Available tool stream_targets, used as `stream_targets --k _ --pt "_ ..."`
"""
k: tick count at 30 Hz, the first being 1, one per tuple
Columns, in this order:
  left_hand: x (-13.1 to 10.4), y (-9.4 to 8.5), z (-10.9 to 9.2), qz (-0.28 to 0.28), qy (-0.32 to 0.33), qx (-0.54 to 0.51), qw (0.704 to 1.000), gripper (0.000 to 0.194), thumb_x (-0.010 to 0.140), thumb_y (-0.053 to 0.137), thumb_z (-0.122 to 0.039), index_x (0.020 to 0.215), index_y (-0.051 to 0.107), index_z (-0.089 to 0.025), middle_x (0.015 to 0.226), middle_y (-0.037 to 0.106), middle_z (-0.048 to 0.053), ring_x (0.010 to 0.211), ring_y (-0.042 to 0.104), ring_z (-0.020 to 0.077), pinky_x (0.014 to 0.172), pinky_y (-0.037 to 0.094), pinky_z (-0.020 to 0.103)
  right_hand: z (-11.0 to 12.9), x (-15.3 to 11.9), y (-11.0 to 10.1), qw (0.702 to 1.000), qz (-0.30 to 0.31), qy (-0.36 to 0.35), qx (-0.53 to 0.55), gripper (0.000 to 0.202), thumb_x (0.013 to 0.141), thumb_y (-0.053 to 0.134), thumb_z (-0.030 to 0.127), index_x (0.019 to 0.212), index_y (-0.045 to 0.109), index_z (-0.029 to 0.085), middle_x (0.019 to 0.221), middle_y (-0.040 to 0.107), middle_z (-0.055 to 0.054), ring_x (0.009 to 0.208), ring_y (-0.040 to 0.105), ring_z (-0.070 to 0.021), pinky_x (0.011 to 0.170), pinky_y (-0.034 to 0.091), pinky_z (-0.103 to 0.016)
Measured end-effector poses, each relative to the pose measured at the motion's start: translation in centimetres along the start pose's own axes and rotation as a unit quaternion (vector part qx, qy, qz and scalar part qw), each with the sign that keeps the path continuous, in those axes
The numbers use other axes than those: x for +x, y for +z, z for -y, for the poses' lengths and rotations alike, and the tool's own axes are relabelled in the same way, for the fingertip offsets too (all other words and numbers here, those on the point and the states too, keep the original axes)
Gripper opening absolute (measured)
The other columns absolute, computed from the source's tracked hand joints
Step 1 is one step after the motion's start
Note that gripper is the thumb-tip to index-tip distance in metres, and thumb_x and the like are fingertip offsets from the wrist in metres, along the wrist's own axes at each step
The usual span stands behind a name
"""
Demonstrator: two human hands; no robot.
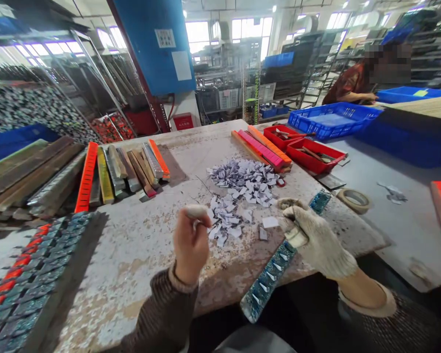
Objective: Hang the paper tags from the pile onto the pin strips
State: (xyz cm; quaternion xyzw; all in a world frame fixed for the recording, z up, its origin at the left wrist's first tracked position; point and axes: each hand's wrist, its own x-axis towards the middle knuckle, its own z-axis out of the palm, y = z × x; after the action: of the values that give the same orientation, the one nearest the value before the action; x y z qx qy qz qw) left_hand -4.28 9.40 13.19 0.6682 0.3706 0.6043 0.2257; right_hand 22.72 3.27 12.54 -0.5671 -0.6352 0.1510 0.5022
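Note:
My left hand [191,242] is bare apart from a white wrap on one finger. Its fingers are curled together above the worn table, left of a pile of small paper pieces [242,181]; whether something small sits between the fingertips I cannot make out. A white knitted glove covers my right hand [314,238], which is wrapped round a speckled blue-green strip [268,279]. The strip slants across the table's front edge, with several pale pointed marks along its lower part and its far end showing beyond the glove. Two paper pieces [270,222] lie just left of the glove.
Wooden, orange and yellow bars [86,176] lie at the left, above a row of blue-green strips [47,274]. Pink and orange bars [265,149], red trays [316,156], a tape roll [353,200] and a blue crate [332,120] stand right. A person [356,83] sits beyond.

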Motion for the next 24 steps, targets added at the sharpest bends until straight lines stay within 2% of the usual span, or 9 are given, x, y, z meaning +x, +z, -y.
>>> stream_targets --k 3,6,11,13,15,17,19,21,24 --pt "-4.6 1.1 -0.6 0.135 -0.042 -0.087 0.986 0.029 0.085 0.044 -0.003 0.099 0.061 -0.021 0.068 0.060 -0.004 0.057 0.053 0.0100 0.059 0.044 0.021 -0.8 -2.0 0.1 0.999 0.013 0.030 0.021 0.023 0.101 0.053 0.044 0.090 0.063 0.026 0.112 0.070 -0.009 0.085 0.070 -0.0194 0.070 0.062 -0.031" --pt "-7.2 2.9 -0.6 0.196 -0.146 -0.161 0.956 0.023 0.086 0.043 -0.009 0.092 0.062 -0.020 0.064 0.060 -0.004 0.056 0.052 0.0107 0.059 0.043 0.022 -1.5 -3.9 -0.5 1.000 0.004 0.030 0.002 0.019 0.099 0.059 0.042 0.093 0.064 0.026 0.116 0.069 -0.008 0.103 0.069 -0.0222 0.088 0.061 -0.033" --pt "-5.4 4.4 -1.5 0.266 -0.279 -0.202 0.900 0.010 0.086 0.056 -0.022 0.091 0.064 -0.018 0.083 0.069 0.003 0.081 0.062 0.0166 0.079 0.048 0.029 -1.5 -5.9 -1.6 0.999 0.028 0.037 0.012 0.019 0.098 0.061 0.040 0.088 0.065 0.024 0.117 0.070 -0.009 0.111 0.067 -0.0235 0.097 0.059 -0.035" --pt "-4.6 4.8 -2.3 0.310 -0.299 -0.207 0.878 0.024 0.085 0.064 -0.030 0.105 0.064 -0.017 0.101 0.070 0.007 0.091 0.063 0.0192 0.081 0.049 0.030 -1.3 -6.3 -1.7 0.997 0.036 0.044 0.047 0.018 0.099 0.059 0.040 0.091 0.066 0.025 0.117 0.071 -0.009 0.104 0.071 -0.0225 0.088 0.063 -0.032" --pt "-4.4 5.3 -3.0 0.369 -0.293 -0.184 0.863 0.035 0.085 0.070 -0.038 0.112 0.063 -0.017 0.106 0.069 0.008 0.091 0.062 0.0190 0.077 0.047 0.028 -1.0 -6.6 -1.8 0.995 0.053 0.054 0.071 0.017 0.101 0.056 0.039 0.101 0.068 0.027 0.120 0.071 -0.009 0.097 0.074 -0.0213 0.078 0.065 -0.030" --pt "-4.5 5.7 -3.5 0.425 -0.261 -0.151 0.854 0.031 0.088 0.069 -0.046 0.096 0.064 -0.017 0.086 0.064 0.002 0.075 0.055 0.0141 0.066 0.040 0.025 -0.7 -6.7 -1.9 0.993 0.064 0.050 0.081 0.015 0.100 0.057 0.038 0.105 0.068 0.028 0.123 0.070 -0.009 0.099 0.074 -0.0217 0.079 0.065 -0.029" --pt "-4.8 6.1 -3.8 0.461 -0.219 -0.125 0.851 0.039 0.093 0.063 -0.051 0.074 0.055 -0.017 0.067 0.048 -0.004 0.063 0.041 0.0103 0.058 0.031 0.024 -0.6 -6.7 -2.0 0.995 0.059 0.025 0.070 0.010 0.099 0.060 0.034 0.100 0.068 0.027 0.122 0.070 -0.009 0.098 0.073 -0.0198 0.080 0.065 -0.027" --pt "-5.1 6.3 -3.9 0.468 -0.188 -0.114 0.856 0.046 0.096 0.058 -0.052 0.067 0.044 -0.019 0.062 0.036 -0.006 0.060 0.033 0.0096 0.056 0.026 0.024 -0.6 -6.9 -1.9 0.998 0.041 -0.011 0.053 0.008 0.098 0.060 0.029 0.097 0.067 0.026 0.122 0.070 -0.008 0.093 0.074 -0.0173 0.079 0.065 -0.024" --pt "-5.7 6.4 -4.1 0.450 -0.160 -0.104 0.873 0.050 0.099 0.055 -0.054 0.065 0.038 -0.020 0.060 0.034 -0.006 0.058 0.032 0.0096 0.054 0.025 0.025 -1.2 -7.6 -1.5 0.999 0.026 -0.035 0.026 0.008 0.097 0.059 0.028 0.100 0.067 0.026 0.130 0.068 -0.010 0.098 0.074 -0.0208 0.080 0.066 -0.027"
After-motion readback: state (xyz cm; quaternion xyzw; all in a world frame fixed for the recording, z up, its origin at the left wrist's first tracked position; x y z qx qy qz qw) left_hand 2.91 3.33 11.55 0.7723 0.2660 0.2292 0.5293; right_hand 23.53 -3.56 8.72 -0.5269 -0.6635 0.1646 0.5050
